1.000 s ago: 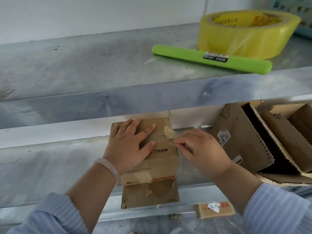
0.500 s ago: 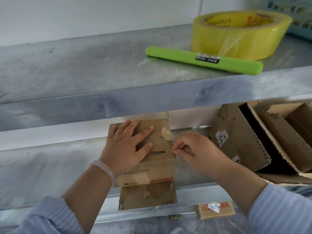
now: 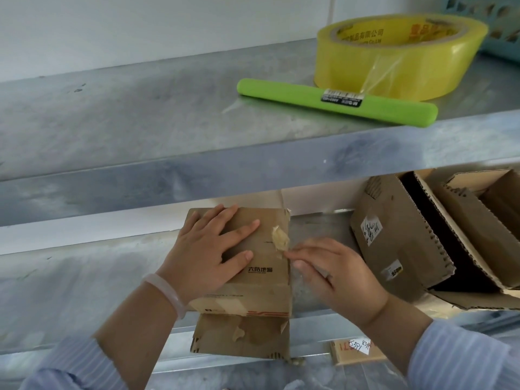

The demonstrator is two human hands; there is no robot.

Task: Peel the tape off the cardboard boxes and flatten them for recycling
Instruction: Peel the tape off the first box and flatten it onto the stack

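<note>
A small brown cardboard box (image 3: 267,280) lies on the lower metal shelf (image 3: 70,277), its front flap hanging over the shelf's edge. My left hand (image 3: 208,254) presses flat on the box's top, fingers spread. A crumpled wad of peeled tape (image 3: 280,240) sticks up at the box's right edge. My right hand (image 3: 334,271) is beside that edge, its fingertips pinching at the tape just under the wad. A clear strip of tape seems to trail below the fingers, blurred.
Two open cardboard boxes (image 3: 399,243) (image 3: 478,218) lie on their sides at the right of the lower shelf. On the upper shelf (image 3: 140,114) lie a yellow tape roll (image 3: 394,54) and a green stick-shaped tool (image 3: 334,101). A cardboard scrap with a label (image 3: 357,351) lies below.
My right hand drew away to the right with the tape, then came back to the box's right edge. My left hand stayed pressed on the box.
</note>
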